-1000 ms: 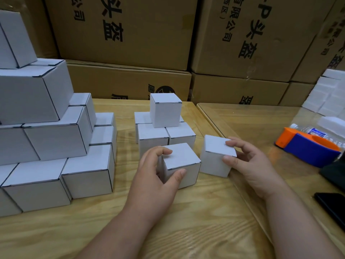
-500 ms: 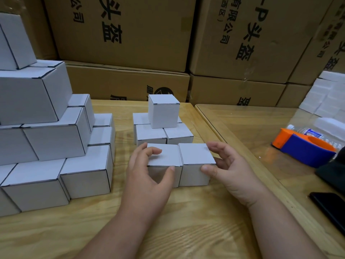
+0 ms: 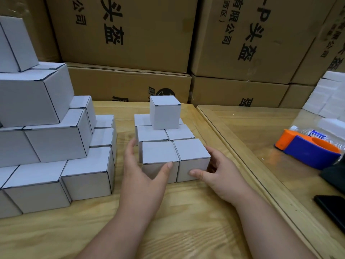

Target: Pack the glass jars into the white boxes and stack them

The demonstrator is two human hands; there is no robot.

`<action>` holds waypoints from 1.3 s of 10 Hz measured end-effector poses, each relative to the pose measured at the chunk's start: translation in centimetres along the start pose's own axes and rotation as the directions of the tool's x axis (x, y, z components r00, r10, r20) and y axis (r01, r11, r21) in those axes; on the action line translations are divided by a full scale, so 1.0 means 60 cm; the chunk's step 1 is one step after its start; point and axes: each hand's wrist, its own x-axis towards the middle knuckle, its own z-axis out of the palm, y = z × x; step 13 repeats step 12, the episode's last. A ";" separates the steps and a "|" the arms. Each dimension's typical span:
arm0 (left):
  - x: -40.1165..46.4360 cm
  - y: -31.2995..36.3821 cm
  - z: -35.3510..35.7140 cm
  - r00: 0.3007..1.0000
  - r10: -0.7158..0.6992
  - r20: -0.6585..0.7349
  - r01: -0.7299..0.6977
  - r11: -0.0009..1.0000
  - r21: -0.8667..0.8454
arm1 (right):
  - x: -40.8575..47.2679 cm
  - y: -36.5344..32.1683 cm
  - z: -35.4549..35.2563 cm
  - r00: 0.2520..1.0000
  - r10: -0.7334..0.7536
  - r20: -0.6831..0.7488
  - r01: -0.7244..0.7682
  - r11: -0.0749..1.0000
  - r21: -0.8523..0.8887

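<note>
Here, two small white cardboard boxes (image 3: 175, 157), touching side by side against the stack behind, were bracketed: left hand (image 3: 143, 176) grip held the left box, right hand (image 3: 218, 172) the right.

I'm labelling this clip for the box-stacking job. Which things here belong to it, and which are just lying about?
Part of the job:
two front boxes, held by left hand and right hand
small stack
big stack

Lying about:
tape dispenser
plastic bottle
phone
brown cartons
</note>
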 end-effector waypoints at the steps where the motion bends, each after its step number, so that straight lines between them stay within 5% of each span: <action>1: -0.001 0.000 0.001 1.000 0.008 0.024 -0.008 1.000 -0.006 | 0.002 0.003 0.002 1.000 -0.009 -0.011 0.009 1.000 0.002; 6: 0.027 -0.005 0.008 1.000 0.011 -0.027 -0.010 1.000 0.013 | 0.028 0.002 0.035 0.999 -0.031 -0.007 0.028 0.958 -0.287; 8: 0.033 -0.007 0.017 0.995 0.017 -0.098 -0.007 0.995 0.102 | 0.039 -0.015 0.050 0.995 -0.074 -0.065 0.022 0.805 -0.592; 11: 0.009 0.025 0.011 0.999 0.046 -0.018 -0.038 0.954 0.297 | 0.004 -0.035 0.054 0.978 0.193 -0.085 -0.186 0.602 -0.777; 12: -0.018 0.032 0.011 0.965 0.255 0.057 -0.257 0.886 0.386 | -0.033 -0.042 0.061 0.969 0.247 -0.030 -0.168 0.559 -0.812; 13: -0.018 0.032 0.011 0.965 0.255 0.057 -0.257 0.886 0.386 | -0.033 -0.042 0.061 0.969 0.247 -0.030 -0.168 0.559 -0.812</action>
